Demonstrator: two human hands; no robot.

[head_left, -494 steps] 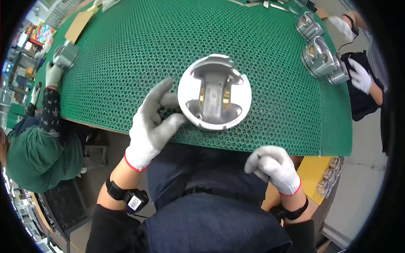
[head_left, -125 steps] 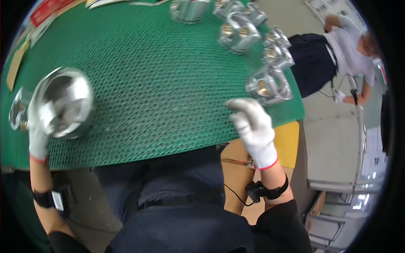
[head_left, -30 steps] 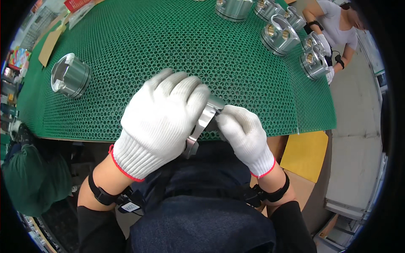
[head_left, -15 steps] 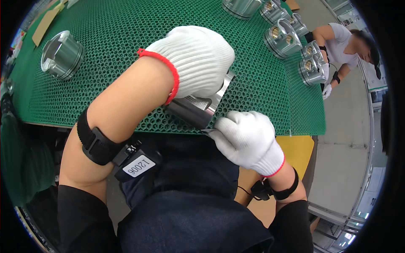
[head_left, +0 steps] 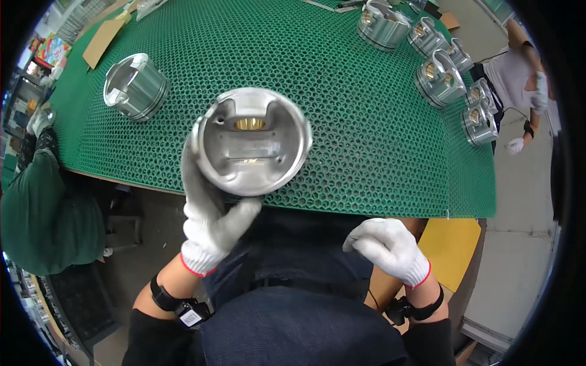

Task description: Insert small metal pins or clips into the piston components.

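A silvery metal piston (head_left: 251,177) is held up above the mat's near edge, its hollow underside facing me. Brass-coloured bushings show inside it. My left hand (head_left: 210,222), in a white knit glove with a red cuff, grips the piston from the left and below, thumb under its rim. To the right, just off the table edge, my right hand (head_left: 390,249) is gloved the same way, fingers curled closed. What it holds, if anything, is hidden.
Green honeycomb matting (head_left: 342,152) covers the table. One piston (head_left: 136,87) stands at the left; several more, including one piston (head_left: 439,79), stand at the far right. Cardboard (head_left: 102,43) lies far left. One person (head_left: 506,79) is beyond the right edge, another (head_left: 52,207) at left.
The piston has been turned from lying on its side to showing its hollow underside, and my left hand has swung down to its left side. My right hand has drawn away, its blade tip now out of sight.
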